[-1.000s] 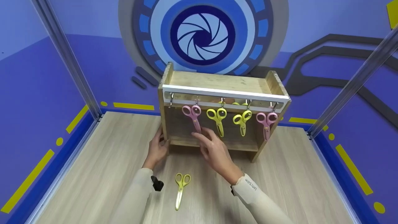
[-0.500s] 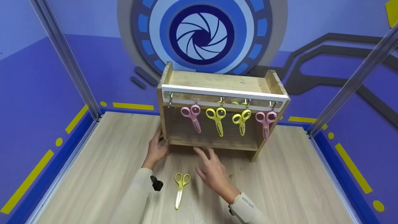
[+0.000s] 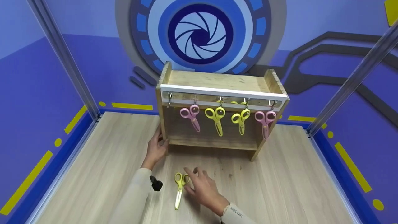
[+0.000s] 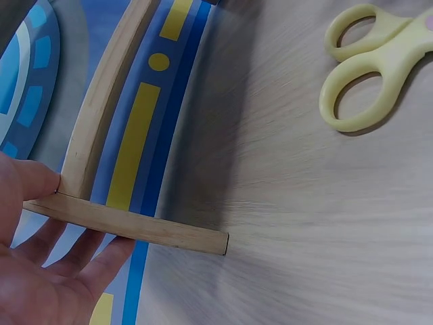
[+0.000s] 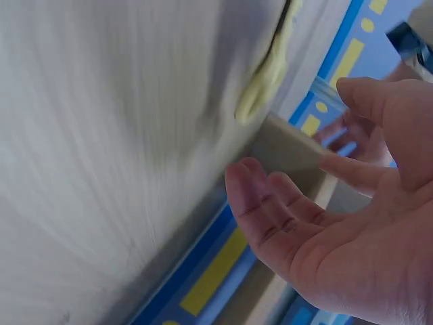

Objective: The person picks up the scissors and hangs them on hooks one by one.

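My left hand (image 3: 156,149) grips the left side panel of a small wooden rack (image 3: 214,145); in the left wrist view the thumb lies on one side of the wood (image 4: 145,225) and the fingers on the other. Yellow-handled scissors (image 3: 179,189) lie on the table, blades toward me. Just right of their handles hovers my right hand (image 3: 203,190), fingers loosely bent and apart, holding nothing. From the rack's hooks hang pink scissors (image 3: 190,115), yellow scissors (image 3: 215,118), smaller-looking yellow scissors (image 3: 241,120) and another pink pair (image 3: 265,123).
A white rail (image 3: 224,91) with metal hooks runs along the rack's upper front; its leftmost hook (image 3: 169,100) sits beside the left panel. Behind stands a blue patterned wall (image 3: 102,68). Metal posts (image 3: 67,62) rise at the table's (image 3: 124,133) back corners.
My right hand has left the hanging left pink scissors and come down toward me and left, beside the scissors on the table. The left hand stays on the rack.
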Tool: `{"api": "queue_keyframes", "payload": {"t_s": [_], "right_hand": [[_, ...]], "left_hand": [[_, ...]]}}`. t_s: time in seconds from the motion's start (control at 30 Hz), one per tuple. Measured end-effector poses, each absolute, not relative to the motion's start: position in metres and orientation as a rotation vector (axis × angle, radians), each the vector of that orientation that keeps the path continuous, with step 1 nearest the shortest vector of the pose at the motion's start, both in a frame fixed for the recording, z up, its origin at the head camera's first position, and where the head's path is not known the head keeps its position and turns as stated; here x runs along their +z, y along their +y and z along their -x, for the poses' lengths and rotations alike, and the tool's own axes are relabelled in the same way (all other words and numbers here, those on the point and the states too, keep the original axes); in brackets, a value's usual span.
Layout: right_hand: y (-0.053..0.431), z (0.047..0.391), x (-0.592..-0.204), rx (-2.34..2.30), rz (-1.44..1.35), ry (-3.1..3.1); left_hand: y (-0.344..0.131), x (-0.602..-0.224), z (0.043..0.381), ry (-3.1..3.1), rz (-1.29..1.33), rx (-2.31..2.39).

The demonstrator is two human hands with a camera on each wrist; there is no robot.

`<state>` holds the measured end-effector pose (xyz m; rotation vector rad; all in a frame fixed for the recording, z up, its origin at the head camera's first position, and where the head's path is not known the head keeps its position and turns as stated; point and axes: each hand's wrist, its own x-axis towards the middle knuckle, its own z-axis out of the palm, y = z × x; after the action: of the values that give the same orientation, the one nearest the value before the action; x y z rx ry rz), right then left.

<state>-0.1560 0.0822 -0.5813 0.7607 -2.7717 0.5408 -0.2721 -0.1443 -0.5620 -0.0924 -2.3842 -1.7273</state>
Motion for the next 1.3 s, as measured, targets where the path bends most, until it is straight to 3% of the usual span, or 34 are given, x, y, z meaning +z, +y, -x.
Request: {"api": "queue_keyframes", "payload": {"t_s": [0.8, 1.3], "right_hand": [[0.053, 0.141, -0.600, 0.387, -0.749, -2.985], [0.078, 0.142, -0.589, 0.482, -0.826, -3.018]], "left_hand": [[-0.144, -0.561, 0.273, -2.412, 0.074, -1.731], [-0.144, -0.562, 0.273, -2.407, 0.093, -1.720]]}}
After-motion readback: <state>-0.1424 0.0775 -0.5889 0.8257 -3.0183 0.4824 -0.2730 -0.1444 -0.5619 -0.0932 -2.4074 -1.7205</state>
